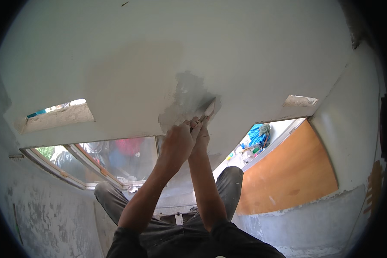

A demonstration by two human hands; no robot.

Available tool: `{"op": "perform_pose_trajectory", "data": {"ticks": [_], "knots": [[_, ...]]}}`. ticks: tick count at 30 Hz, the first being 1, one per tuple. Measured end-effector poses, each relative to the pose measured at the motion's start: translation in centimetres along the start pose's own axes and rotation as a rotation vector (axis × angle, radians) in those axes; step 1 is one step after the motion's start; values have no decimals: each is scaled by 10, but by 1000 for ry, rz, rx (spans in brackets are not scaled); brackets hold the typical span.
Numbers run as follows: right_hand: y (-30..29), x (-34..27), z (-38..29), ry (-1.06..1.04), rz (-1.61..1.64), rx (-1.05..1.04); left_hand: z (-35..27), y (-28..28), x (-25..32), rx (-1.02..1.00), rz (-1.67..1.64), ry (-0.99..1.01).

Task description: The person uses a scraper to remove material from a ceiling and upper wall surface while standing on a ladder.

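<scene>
My left hand [179, 137] and my right hand [202, 135] are close together on the handle of a plastering trowel or wide putty knife [210, 108]. Its metal blade points up and to the right, against a pale wall [245, 64]. Around and left of the blade spreads a darker grey, wet-looking patch of plaster [188, 90] with ragged edges. My left hand covers much of the handle, and the fingers of the two hands overlap there.
Below the patch on the left is a framed glass window [133, 161]. To the right, an orange wooden door [287, 174] stands by a doorway with bundled blue material [258, 135] beyond. Two openings, left [59, 116] and right [300, 101], pierce the wall. My bent knees [230, 180] are beneath my arms.
</scene>
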State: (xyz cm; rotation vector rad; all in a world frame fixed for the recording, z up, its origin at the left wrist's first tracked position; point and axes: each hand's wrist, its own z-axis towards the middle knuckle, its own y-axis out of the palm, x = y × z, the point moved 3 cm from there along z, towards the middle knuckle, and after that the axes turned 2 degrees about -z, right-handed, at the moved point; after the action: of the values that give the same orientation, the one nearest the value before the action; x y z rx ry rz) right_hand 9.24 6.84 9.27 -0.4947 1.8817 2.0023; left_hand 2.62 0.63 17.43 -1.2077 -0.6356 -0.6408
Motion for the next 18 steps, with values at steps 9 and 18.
{"op": "perform_pose_trajectory", "data": {"ticks": [9, 18], "knots": [[-1, -13, 1, 26, 124, -71, 5, 16, 5, 25, -11, 31], [3, -10, 8, 25, 174, -11, 8, 10, 13, -29, -68, 0]]}}
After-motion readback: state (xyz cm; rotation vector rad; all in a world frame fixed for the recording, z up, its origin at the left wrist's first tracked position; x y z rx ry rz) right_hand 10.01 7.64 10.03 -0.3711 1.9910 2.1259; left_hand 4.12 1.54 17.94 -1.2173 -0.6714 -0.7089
